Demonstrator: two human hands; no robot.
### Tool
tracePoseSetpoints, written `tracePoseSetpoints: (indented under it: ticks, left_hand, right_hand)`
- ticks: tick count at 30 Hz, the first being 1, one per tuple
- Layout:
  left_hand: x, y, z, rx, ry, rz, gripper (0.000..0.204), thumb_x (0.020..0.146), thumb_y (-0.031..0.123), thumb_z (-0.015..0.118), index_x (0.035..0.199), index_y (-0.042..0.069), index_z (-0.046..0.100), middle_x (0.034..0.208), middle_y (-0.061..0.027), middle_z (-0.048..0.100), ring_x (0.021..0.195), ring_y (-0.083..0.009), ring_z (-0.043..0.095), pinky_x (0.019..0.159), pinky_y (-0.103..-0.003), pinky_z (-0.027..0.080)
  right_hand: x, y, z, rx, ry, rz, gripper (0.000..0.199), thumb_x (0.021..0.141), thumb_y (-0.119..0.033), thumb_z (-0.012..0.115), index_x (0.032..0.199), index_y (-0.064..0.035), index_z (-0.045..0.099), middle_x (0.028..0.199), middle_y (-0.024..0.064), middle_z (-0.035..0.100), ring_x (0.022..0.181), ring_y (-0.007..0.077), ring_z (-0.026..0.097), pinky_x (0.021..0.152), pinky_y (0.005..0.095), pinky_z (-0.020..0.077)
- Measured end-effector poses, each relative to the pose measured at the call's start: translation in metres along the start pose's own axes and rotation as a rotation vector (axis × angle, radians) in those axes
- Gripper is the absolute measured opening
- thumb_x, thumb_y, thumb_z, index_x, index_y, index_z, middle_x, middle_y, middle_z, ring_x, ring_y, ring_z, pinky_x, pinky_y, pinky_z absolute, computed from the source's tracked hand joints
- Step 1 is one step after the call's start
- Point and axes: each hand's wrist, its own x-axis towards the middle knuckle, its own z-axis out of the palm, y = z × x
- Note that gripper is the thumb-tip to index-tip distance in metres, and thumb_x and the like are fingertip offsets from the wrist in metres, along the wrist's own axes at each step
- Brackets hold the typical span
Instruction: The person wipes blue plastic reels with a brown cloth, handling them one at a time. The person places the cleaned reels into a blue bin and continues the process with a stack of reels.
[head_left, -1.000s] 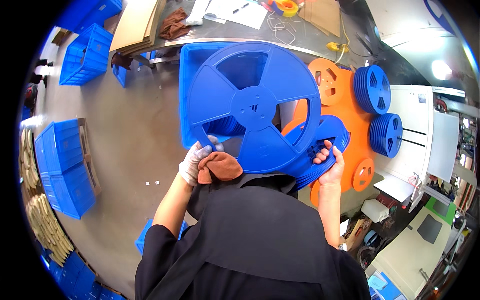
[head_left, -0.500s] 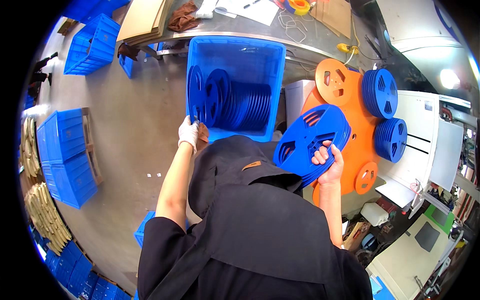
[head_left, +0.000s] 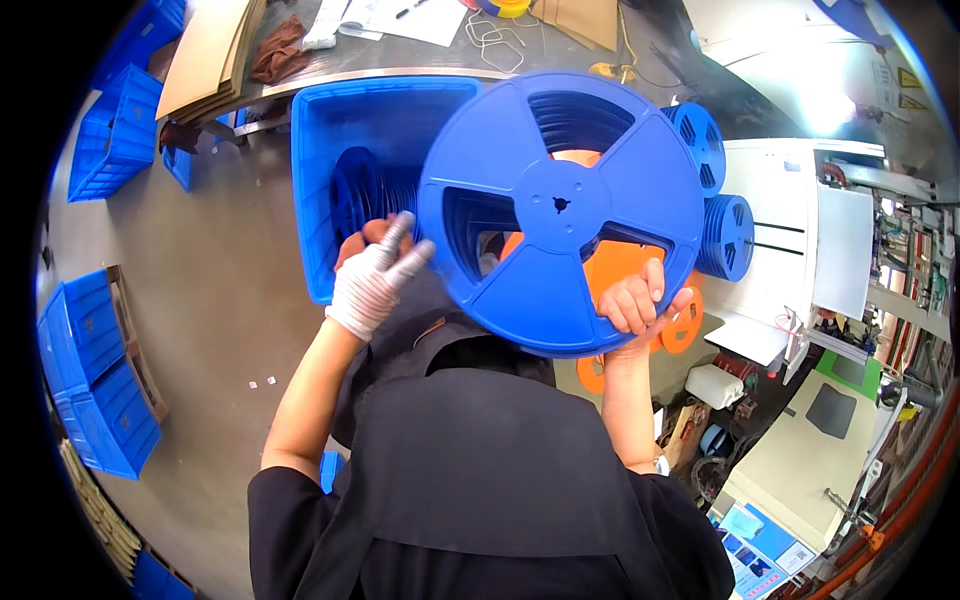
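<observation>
From my remote seat, the biggest thing below me is the grey floor, ringed on the left by stacked blue crates. Next comes the open blue bin straight ahead, with a row of blue reels standing on edge inside it. Beside it to the right sit orange reels, mostly covered, and more blue reels stacked against a white machine.

The large blue reel fills the centre of my view, held up flat-faced toward the camera, above the bin's right half and in front of the orange ones. I judge the work partway through: the bin already holds several reels, this one is lifted clear of everything, and others remain outside the bin.

My right hand has its fingers curled and clamped over the reel's lower right rim, carrying it. My left hand, in a white glove, sits at the reel's left edge; two fingers are stretched out and slightly apart, pointing up toward the rim, just touching or nearly touching it. I cannot tell whether they grip anything.
</observation>
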Motion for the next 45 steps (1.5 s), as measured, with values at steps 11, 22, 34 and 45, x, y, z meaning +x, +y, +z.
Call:
tracePoseSetpoints:
  ticks: [11,22,34,45]
  left_hand:
    - [0.029,0.036,-0.047,0.191,-0.203,0.205,0.022,0.072,0.013,0.062,0.094,0.017,0.062,0.124,-0.0014,0.060,0.059,-0.0158,0.055,0.056,-0.033,0.047]
    - [0.025,0.032,-0.058,0.114,-0.282,0.204,0.031,0.074,0.005,0.057,0.104,0.013,0.063,0.121,-0.0058,0.061,0.067,-0.0201,0.062,0.061,-0.035,0.050]
    - [-0.045,0.025,-0.037,-1.726,-0.072,-0.966,0.028,0.088,0.023,0.067,0.107,0.005,0.061,0.103,-0.0075,0.063,0.098,-0.0208,0.061,0.090,-0.032,0.047]
    - [-0.068,0.016,-0.023,-2.011,0.057,-1.190,0.031,0.084,0.016,0.071,0.110,0.007,0.058,0.099,-0.0074,0.064,0.093,-0.0218,0.064,0.084,-0.035,0.053]
  right_hand:
    - [0.001,0.001,0.008,0.045,-0.163,0.121,0.040,0.093,-0.042,0.059,0.081,-0.0085,0.040,0.045,-0.0062,0.038,0.033,0.0042,0.039,0.036,0.0201,0.0276]
    - [0.013,0.001,0.005,0.021,-0.049,0.104,0.037,0.093,-0.039,0.061,0.086,-0.0085,0.040,0.047,-0.0060,0.039,0.035,0.0047,0.039,0.040,0.0189,0.0336]
    - [0.004,-0.006,-0.021,-0.581,0.760,0.103,0.049,0.097,-0.043,0.049,0.121,-0.0002,0.054,0.072,0.0006,0.047,0.062,0.0128,0.044,0.057,0.0262,0.0402]
    - [-0.026,-0.005,-0.034,-0.370,0.884,0.073,0.036,0.096,-0.036,0.052,0.109,-0.0028,0.057,0.070,0.0008,0.047,0.063,0.0120,0.047,0.057,0.0261,0.0428]
